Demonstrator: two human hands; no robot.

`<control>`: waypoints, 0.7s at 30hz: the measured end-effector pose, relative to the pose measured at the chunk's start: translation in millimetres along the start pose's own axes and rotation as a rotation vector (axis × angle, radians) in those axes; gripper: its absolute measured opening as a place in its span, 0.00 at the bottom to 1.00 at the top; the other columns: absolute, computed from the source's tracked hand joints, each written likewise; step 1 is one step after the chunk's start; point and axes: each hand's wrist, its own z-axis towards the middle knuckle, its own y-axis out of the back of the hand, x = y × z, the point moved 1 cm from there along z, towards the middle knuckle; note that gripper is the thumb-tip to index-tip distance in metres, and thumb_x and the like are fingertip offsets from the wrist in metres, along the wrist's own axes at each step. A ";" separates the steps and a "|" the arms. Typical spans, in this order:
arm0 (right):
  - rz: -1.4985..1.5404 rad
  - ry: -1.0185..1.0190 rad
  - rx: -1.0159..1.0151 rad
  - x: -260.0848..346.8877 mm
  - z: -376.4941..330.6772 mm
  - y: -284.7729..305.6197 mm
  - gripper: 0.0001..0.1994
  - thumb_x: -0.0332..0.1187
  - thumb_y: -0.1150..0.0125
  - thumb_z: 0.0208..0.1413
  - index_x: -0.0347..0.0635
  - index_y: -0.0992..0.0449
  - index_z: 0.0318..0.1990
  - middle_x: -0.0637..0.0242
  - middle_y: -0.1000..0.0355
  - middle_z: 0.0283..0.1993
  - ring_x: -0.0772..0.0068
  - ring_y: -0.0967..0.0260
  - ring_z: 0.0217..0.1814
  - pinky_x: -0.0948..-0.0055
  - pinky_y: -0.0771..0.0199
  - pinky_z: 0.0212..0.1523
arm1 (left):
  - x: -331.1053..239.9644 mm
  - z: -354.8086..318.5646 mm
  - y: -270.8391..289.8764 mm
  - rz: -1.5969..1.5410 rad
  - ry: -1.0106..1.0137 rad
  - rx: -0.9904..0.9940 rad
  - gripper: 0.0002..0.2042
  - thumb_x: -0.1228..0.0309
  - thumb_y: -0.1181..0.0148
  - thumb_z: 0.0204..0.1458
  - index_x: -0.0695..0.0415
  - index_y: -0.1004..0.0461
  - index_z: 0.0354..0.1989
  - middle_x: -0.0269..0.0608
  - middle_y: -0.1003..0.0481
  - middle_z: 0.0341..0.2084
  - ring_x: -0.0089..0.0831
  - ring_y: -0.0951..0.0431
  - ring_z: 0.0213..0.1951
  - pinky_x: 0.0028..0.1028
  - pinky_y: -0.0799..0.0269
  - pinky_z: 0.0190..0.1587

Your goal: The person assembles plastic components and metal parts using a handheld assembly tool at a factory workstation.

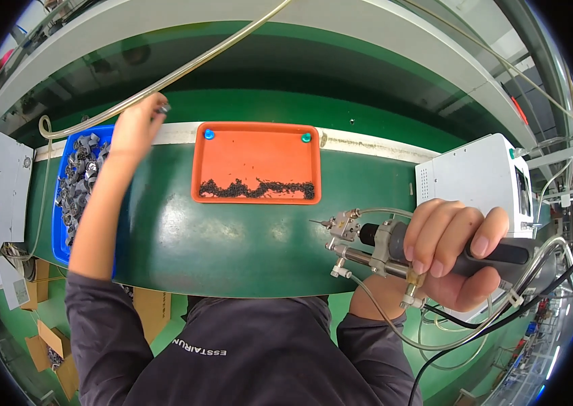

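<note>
My right hand (459, 250) is wrapped around a handheld power screwdriver (394, 243) with a metal nozzle head and hoses attached. Its thin tip points left over the green table. Above the far end of a blue bin (58, 223), my left hand (136, 127) pinches a small grey part (164, 108), whose shape is mostly hidden by the fingers. Many similar-looking dark grey and metallic parts (82, 176) fill the bin. An orange tray (256, 159) lies between my hands, with tiny black screws (259, 189) heaped along its near side.
Two small suction-cup-like pieces, blue (209, 134) and green (306, 137), sit in the tray's far corners. A white machine (476, 176) stands at the right, a white box (2, 183) at the left. A clear hose (185, 71) hangs across the far left. Cardboard boxes (151, 312) are below the table.
</note>
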 end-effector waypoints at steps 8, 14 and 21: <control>0.253 0.071 0.316 -25.3 3.0 12.8 0.17 0.41 0.29 0.61 0.40 0.30 0.43 0.68 0.28 0.22 0.71 0.29 0.18 0.73 0.30 0.18 | -168.7 -121.4 -41.6 -0.268 -0.576 0.189 0.12 0.73 0.40 0.43 0.57 0.21 0.38 0.36 0.22 0.34 0.35 0.21 0.40 0.33 0.23 0.44; 0.550 0.003 0.539 -21.2 12.2 14.3 0.14 0.28 0.25 0.52 0.34 0.28 0.38 0.60 0.30 0.18 0.64 0.31 0.15 0.69 0.33 0.17 | -173.9 -137.3 -62.2 -0.317 -0.573 0.271 0.11 0.73 0.36 0.46 0.56 0.18 0.40 0.34 0.25 0.34 0.33 0.23 0.40 0.33 0.25 0.43; 0.348 -0.095 0.303 -17.0 2.8 14.5 0.15 0.35 0.26 0.57 0.38 0.29 0.36 0.64 0.30 0.18 0.69 0.30 0.15 0.71 0.30 0.17 | -176.0 -122.9 -56.8 -0.555 -0.520 0.294 0.09 0.71 0.30 0.46 0.55 0.21 0.35 0.35 0.28 0.35 0.36 0.24 0.40 0.35 0.26 0.41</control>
